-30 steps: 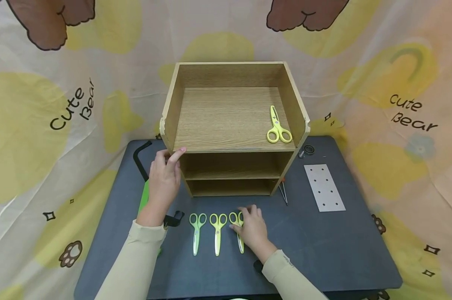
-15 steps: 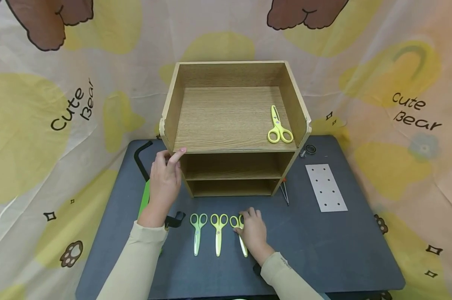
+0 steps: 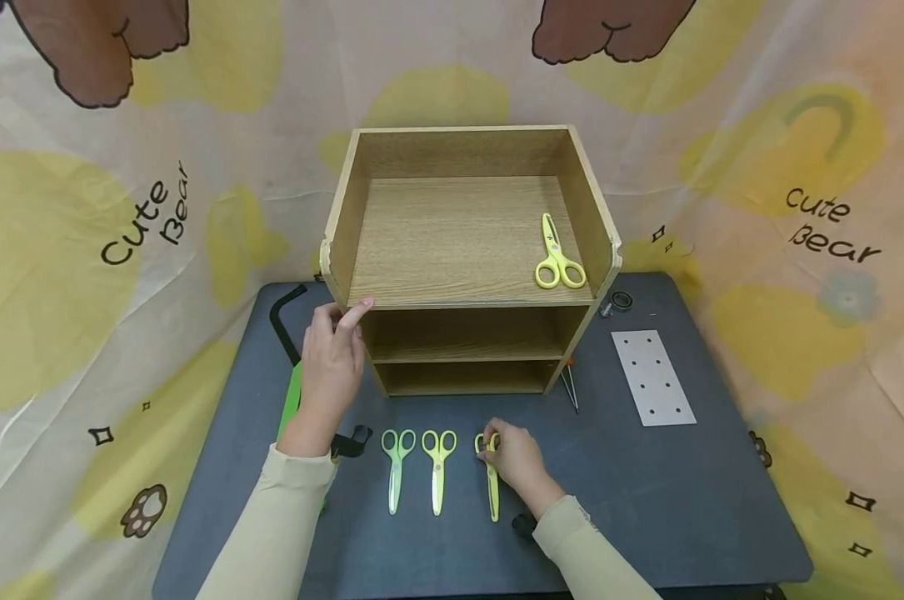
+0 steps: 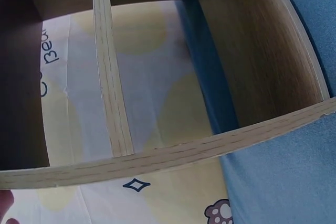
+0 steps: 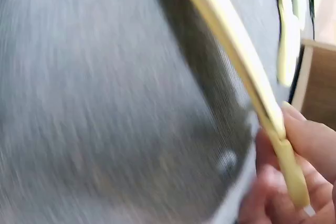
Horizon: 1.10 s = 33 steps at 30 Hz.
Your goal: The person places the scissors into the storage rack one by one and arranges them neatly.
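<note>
A wooden shelf unit (image 3: 462, 333) stands at the back of the dark table (image 3: 646, 500), and one pair of yellow scissors (image 3: 559, 254) lies in its open top tray. My left hand (image 3: 339, 321) holds the unit's front left corner, thumb on the front edge; the left wrist view looks into the shelf (image 4: 173, 150). My right hand (image 3: 492, 446) pinches the handles of a yellow pair of scissors (image 3: 492, 487) on the table in front. Its blade (image 5: 236, 56) shows blurred in the right wrist view. Two more pairs (image 3: 397, 467) (image 3: 438, 467) lie to the left of it.
A white perforated plate (image 3: 652, 377) lies right of the shelf, with a thin tool (image 3: 569, 385) and a black ring (image 3: 618, 300) near it. A black hex key (image 3: 281, 312), a green object (image 3: 291, 400) and a black clip (image 3: 350, 442) sit on the left. A printed cloth hangs all around.
My right hand has drawn the rightmost pair of scissors a little right and toward me, away from the other two. The left hand has stayed on the shelf corner.
</note>
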Motion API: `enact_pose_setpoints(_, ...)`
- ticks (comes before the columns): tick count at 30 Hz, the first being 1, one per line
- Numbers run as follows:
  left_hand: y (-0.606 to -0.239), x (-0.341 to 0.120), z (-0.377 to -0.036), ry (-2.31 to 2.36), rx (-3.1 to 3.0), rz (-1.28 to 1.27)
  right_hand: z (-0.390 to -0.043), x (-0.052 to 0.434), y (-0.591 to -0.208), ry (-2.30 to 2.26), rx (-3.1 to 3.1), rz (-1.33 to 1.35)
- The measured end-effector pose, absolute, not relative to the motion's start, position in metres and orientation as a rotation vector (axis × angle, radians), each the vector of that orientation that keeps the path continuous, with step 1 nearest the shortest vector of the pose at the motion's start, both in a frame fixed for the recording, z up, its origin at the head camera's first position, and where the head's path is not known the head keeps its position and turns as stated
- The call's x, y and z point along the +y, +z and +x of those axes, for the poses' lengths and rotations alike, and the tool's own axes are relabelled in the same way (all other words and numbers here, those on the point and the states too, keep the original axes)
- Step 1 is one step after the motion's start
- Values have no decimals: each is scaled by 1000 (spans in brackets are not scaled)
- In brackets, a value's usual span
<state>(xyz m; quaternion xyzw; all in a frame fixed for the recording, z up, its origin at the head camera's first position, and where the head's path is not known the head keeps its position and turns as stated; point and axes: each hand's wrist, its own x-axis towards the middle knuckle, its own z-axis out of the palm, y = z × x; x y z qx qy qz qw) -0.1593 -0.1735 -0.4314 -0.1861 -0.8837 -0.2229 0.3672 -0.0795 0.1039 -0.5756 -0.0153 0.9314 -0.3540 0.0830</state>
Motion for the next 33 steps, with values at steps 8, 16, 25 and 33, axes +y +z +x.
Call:
enact_pose_setpoints(8, -429, -174, -158, -580, -2276, -476, -80, 119, -545, -1009, 2562, -163)
enact_pose_setpoints(16, -428, -174, -157, -589, -2276, -478, -74, 126, -493, -1135, 2635, -340)
enact_pose_setpoints(25, -428, -175, -155, -607, -2285, -462, -63, 138, -400, -1351, 2937, -701)
enact_pose_setpoints(33, -428, -175, -155, -609, -2282, -470, -55, 147, -342, -1482, 3234, -1165)
